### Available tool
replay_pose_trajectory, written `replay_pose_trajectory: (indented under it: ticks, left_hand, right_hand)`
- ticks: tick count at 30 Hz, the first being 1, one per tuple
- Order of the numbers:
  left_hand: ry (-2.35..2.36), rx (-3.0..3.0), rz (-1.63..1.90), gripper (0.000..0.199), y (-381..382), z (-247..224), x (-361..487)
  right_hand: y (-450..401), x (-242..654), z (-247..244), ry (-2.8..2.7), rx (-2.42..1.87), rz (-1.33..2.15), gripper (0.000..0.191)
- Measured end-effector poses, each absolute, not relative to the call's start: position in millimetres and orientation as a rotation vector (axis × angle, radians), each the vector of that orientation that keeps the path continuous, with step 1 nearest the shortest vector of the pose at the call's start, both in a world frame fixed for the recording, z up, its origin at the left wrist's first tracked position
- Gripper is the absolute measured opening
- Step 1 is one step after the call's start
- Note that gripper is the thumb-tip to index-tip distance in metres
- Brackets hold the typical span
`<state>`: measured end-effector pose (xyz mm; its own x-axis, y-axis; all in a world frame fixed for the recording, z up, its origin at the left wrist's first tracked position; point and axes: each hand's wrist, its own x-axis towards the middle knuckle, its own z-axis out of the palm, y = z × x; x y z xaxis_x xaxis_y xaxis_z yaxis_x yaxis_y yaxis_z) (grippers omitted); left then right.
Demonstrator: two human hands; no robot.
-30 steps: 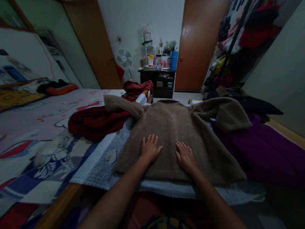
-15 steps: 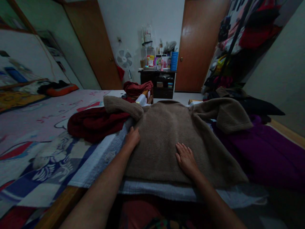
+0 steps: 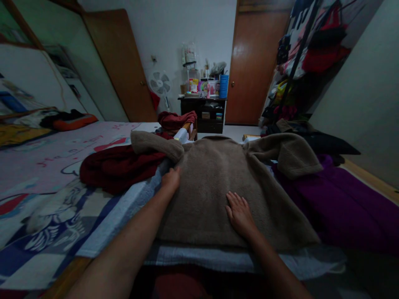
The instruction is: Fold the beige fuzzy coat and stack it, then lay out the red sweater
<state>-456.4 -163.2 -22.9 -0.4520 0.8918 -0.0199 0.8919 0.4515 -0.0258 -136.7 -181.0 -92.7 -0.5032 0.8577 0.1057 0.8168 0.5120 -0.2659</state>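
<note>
A brown fleecy coat (image 3: pixel 212 178) lies spread out in front of me, its sleeves out to both sides and its collar at the far end. My left hand (image 3: pixel 171 179) is closed at the coat's left side edge, below the armpit, with fingers curled on the fabric. Flat on the lower middle of the coat rests my right hand (image 3: pixel 240 212), fingers stretched out. Beneath the coat, a pale blue-white cloth (image 3: pixel 205 255) shows along the near edge and the left side.
Dark red clothing (image 3: pixel 121 166) lies under the left sleeve, beside a patterned bed (image 3: pixel 71 145). On the right are a purple garment (image 3: pixel 336 199) and dark clothes (image 3: pixel 330 141). A fan (image 3: pixel 160 83), a black cabinet (image 3: pixel 202 116) and a wooden door (image 3: pixel 260 66) stand at the back.
The view has shifted slightly, so everything sits a little lower and further left. Both hands keep their places on the coat.
</note>
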Motion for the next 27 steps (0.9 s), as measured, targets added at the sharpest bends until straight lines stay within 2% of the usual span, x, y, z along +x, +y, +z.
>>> replay_pose_trajectory:
  ticks: [10,16,18,21,27]
  left_hand:
    - [2.664,1.936,-0.075,0.041,-169,-35,-450]
    - [2.384,2.328,0.05,0.04,-153,-44,-391]
    - [2.226,2.293,0.219,0.041,-149,-55,-362]
    - [2.09,2.197,0.287,0.045,-146,-73,-326]
    - [2.204,2.193,0.369,0.054,-155,-95,-303]
  right_hand:
    - [-182,-138,-92,-2.535,-1.431,0.259,0.052]
    - [-182,-137,-93,-2.526,-1.421,0.272,0.051]
    - [-182,-137,-92,-2.53,-1.414,0.28,0.052]
    - [-182,-136,-90,-2.537,-1.409,0.286,0.053]
    - [-182,-136,-90,-2.54,-1.409,0.282,0.053]
